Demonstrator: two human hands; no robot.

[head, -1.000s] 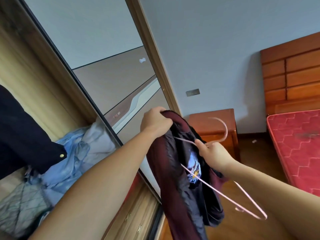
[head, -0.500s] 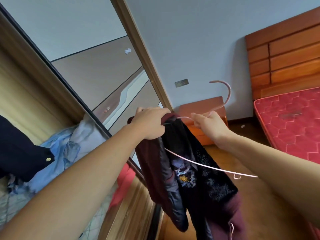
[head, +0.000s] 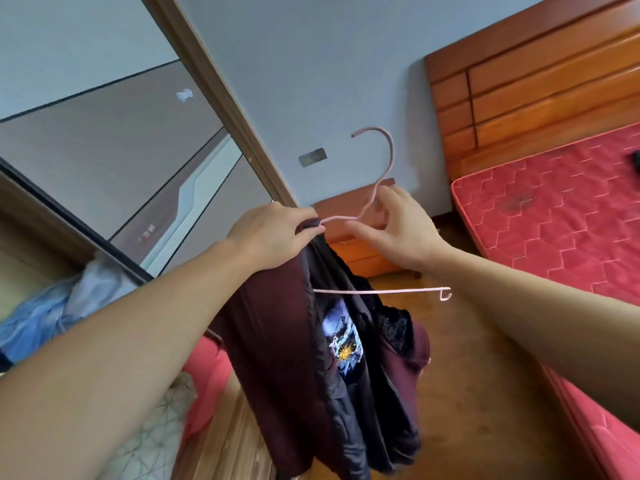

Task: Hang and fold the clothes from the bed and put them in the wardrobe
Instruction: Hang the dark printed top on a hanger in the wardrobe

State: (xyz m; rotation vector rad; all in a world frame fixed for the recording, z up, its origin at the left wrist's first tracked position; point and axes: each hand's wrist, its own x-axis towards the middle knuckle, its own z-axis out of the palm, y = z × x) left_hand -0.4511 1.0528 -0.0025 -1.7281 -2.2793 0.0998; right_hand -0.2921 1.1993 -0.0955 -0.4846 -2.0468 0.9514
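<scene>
A dark maroon jacket [head: 277, 341] with a black lining and a printed patch hangs in front of me. My left hand [head: 273, 233] grips its shoulder together with the left end of a thin pink wire hanger [head: 381, 161]. My right hand [head: 401, 230] pinches the hanger at its neck, hook pointing up. The hanger's bottom bar [head: 388, 291] sticks out to the right, outside the cloth. The wardrobe [head: 31, 216] stands open at the left, with light blue clothes [head: 45, 310] inside.
A mirrored sliding door [head: 145, 140] runs beside the wardrobe opening. A wooden nightstand [head: 356, 251] stands behind my hands. The bed with a red mattress [head: 554, 216] and wooden headboard [head: 540, 77] fills the right. A small dark item [head: 634, 157] lies on the mattress.
Both hands rose with the jacket and hanger. The hanger turned upright with its hook up, and its left end went into the jacket shoulder under my left hand.
</scene>
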